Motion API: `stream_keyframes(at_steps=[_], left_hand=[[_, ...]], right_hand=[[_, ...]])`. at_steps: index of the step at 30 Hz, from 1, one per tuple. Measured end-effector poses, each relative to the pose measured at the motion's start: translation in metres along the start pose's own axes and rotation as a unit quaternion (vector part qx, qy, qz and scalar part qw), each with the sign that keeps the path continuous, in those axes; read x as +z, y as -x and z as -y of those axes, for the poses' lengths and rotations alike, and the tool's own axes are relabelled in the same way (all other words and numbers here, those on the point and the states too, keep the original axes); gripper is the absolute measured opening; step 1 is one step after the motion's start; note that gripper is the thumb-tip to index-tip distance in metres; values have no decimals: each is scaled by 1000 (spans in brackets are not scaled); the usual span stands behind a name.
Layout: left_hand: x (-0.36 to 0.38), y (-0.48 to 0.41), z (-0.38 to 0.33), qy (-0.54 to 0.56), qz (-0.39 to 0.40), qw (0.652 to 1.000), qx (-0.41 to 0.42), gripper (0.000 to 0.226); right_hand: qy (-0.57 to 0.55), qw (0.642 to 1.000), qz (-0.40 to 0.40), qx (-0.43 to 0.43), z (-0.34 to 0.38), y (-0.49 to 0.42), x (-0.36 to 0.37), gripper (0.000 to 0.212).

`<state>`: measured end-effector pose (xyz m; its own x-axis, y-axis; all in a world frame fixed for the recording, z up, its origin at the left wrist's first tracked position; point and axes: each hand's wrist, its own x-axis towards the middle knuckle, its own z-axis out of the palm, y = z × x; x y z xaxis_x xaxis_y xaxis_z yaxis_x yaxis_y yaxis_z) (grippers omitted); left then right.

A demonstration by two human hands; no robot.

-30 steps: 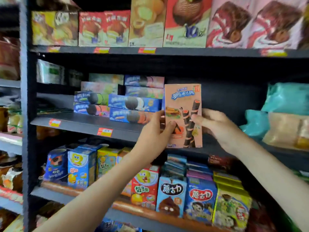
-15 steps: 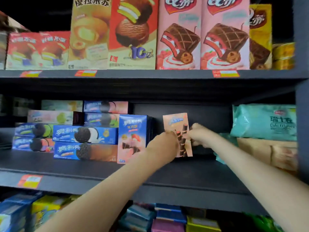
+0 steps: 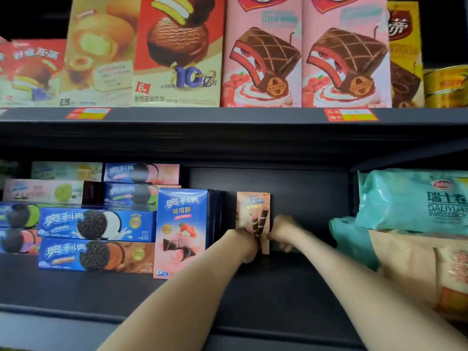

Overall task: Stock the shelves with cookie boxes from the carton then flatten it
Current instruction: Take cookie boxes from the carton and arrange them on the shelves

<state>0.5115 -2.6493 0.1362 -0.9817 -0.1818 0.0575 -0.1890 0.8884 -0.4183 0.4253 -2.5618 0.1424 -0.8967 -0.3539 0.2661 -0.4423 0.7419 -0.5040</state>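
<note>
Head: box (upright) gripped between hands.

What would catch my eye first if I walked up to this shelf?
Two hands, the left hand and right hand, hold a peach cookie box upright deep on the dark middle shelf. Above, big pink cake boxes dominate the top shelf; blue cookie boxes are stacked at left.
</note>
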Motion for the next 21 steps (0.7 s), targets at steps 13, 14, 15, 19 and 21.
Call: stream_keyframes(at_steps=[13,14,15,19,21], left_hand=[[2,-12,3,40,-1,999,-15,60],[1,-11,4,59,-8,998,-16,57],[-1,-9,5,83,-17,996,-14,51],[-7,14,9,210,-111,971,-11,34],[-11,41,11,280,-188,941,-16,33]], right_hand=[[-121,993,4,-10,4,-5,-1,25],[-123,992,4,-8,4,-3,-2,25],[-119,993,2,2,6,1,-2,26],[-93,995,-19,-14,18,28,-8,25],[-76,994,-60,-39,28,53,-13,25]])
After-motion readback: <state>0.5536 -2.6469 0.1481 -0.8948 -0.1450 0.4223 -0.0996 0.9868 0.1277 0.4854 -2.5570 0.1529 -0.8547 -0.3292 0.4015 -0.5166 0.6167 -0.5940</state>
